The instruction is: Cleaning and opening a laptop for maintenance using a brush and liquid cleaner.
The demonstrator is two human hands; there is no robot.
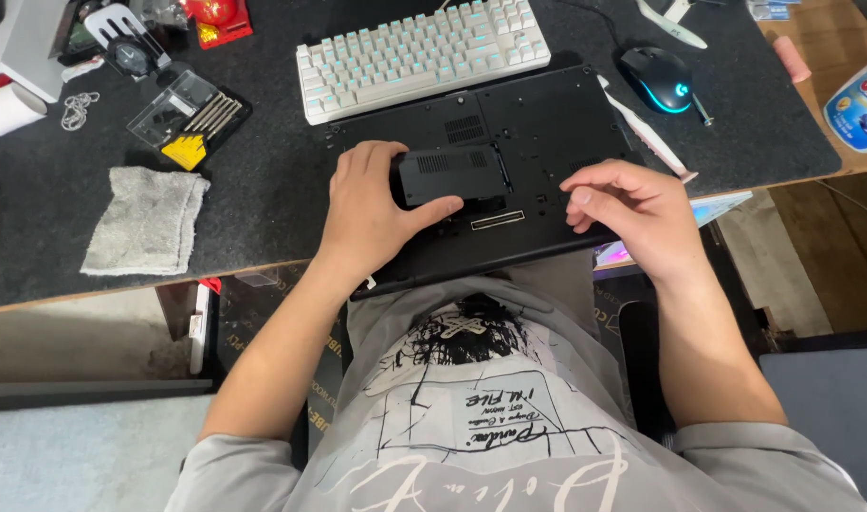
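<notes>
Both hands on upturned laptop [547, 123]: left hand [372, 204] grips access panel [449, 174], long axis left-right; right hand [628, 204] rests loosely curled.

Left hand [372, 213] grips a black cover panel [449, 174] on the upturned laptop [538, 123].

Black laptop underside [547, 123] under your hands, black vented cover panel [449, 174] too. White keyboard [422, 55] glowing pale blue, black mouse [655, 80] lit blue, grey cloth [147, 220], dark grey mat [272, 180].
</notes>
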